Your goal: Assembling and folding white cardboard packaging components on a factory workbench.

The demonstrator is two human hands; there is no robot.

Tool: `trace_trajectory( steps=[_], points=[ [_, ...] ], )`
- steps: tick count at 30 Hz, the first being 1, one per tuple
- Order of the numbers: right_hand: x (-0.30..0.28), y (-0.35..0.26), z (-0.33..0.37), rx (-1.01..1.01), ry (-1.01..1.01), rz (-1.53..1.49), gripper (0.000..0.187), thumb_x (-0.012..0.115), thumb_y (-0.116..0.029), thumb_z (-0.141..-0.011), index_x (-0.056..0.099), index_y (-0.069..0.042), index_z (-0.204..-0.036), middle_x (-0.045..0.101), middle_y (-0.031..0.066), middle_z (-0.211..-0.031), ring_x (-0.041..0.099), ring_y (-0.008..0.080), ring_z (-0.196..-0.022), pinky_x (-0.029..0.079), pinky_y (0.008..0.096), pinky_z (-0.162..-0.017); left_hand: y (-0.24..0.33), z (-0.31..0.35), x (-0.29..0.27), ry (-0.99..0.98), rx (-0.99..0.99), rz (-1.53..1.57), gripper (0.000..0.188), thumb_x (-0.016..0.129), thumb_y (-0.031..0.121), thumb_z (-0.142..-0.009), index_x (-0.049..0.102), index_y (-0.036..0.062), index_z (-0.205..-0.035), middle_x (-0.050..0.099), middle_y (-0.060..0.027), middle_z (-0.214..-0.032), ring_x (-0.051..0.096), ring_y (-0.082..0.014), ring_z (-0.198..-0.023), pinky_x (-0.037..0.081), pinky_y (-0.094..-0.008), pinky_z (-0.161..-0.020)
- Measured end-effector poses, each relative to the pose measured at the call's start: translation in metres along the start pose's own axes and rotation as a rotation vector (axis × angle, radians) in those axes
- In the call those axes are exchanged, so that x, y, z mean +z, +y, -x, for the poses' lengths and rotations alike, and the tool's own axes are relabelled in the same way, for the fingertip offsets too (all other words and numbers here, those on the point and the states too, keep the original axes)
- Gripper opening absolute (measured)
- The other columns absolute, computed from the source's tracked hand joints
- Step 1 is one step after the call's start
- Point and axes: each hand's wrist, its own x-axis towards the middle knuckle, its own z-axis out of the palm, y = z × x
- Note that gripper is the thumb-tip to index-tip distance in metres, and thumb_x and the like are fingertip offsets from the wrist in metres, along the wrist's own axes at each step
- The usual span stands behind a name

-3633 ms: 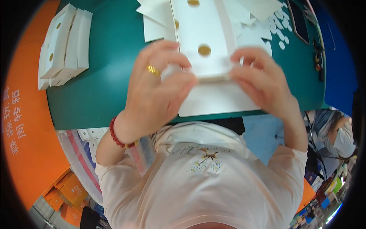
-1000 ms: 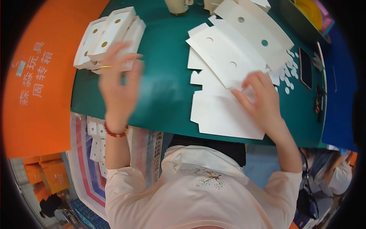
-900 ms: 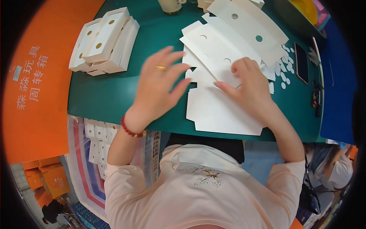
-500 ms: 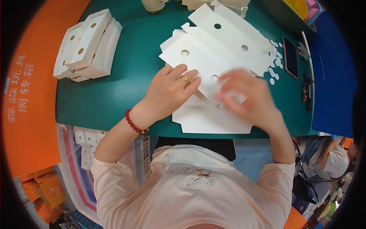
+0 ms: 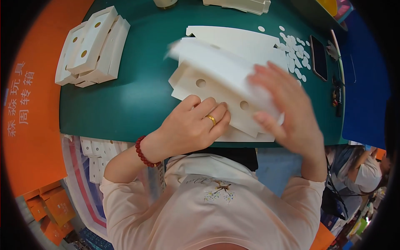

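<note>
A white card box blank (image 5: 221, 92) with two round holes is partly folded in front of me, its far panel (image 5: 225, 62) raised and blurred. My left hand (image 5: 202, 118), with a gold ring and a red bead bracelet, is closed with curled fingers on the blank's near edge. At the raised panel's right end, my right hand (image 5: 291, 110) is blurred, its fingers stretched out and its thumb apart. More flat white card (image 5: 237, 35) lies beneath and beyond the blank.
Folded white boxes (image 5: 93, 46) are stacked at the left. Small white paper discs (image 5: 295, 54) lie scattered on the green table (image 5: 112, 112), beside a phone (image 5: 318, 57). White card pieces (image 5: 241, 5) and a jar (image 5: 165, 3) stand at the far edge. Another person (image 5: 366, 171) is at the right.
The blank has come nearer to me, and its far panel has swung up. My right hand has moved right with its fingers opening; my left has shifted slightly right and nearer. More discs show.
</note>
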Motion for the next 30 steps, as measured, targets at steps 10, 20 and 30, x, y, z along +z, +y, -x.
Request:
trace_trajectory(
  steps=[10, 20, 30],
  points=[
    [0.032, 0.004, 0.003, -0.001, 0.015, 0.006, 0.049, 0.077, -0.013, -0.076, 0.054, -0.009, -0.119, 0.050, 0.0135, -0.138, 0.044, 0.0376, -0.132, 0.036, 0.0516, -0.109, 0.008, 0.009, -0.001, 0.054, -0.005, 0.041, 0.018, 0.068, 0.008, -0.078, 0.069, 0.0044, -0.096, 0.069, -0.0041, -0.100, 0.063, -0.0182, -0.086, 0.044, -0.0281, -0.066],
    [0.025, 0.007, 0.003, -0.001, 0.019, 0.061, 0.043, 0.078, -0.023, -0.079, 0.056, -0.010, -0.114, 0.054, 0.0119, -0.134, 0.048, 0.0346, -0.129, 0.037, 0.0509, -0.108, 0.020, 0.006, 0.006, 0.034, -0.084, 0.193, 0.026, 0.074, 0.025, -0.079, 0.064, 0.0029, -0.089, 0.063, -0.0079, -0.094, 0.062, -0.0251, -0.090, 0.049, -0.0326, -0.071],
    [0.049, 0.016, -0.003, 0.132, 0.059, 0.164, 0.062, 0.077, -0.024, -0.082, 0.049, -0.009, -0.136, 0.054, 0.0162, -0.137, 0.052, 0.0327, -0.126, 0.043, 0.0395, -0.104, 0.026, 0.011, 0.017, 0.039, -0.091, 0.127, 0.021, 0.070, 0.017, -0.082, 0.063, -0.0001, -0.090, 0.065, -0.0141, -0.100, 0.064, -0.0307, -0.096, 0.051, -0.0354, -0.078]
  ],
)
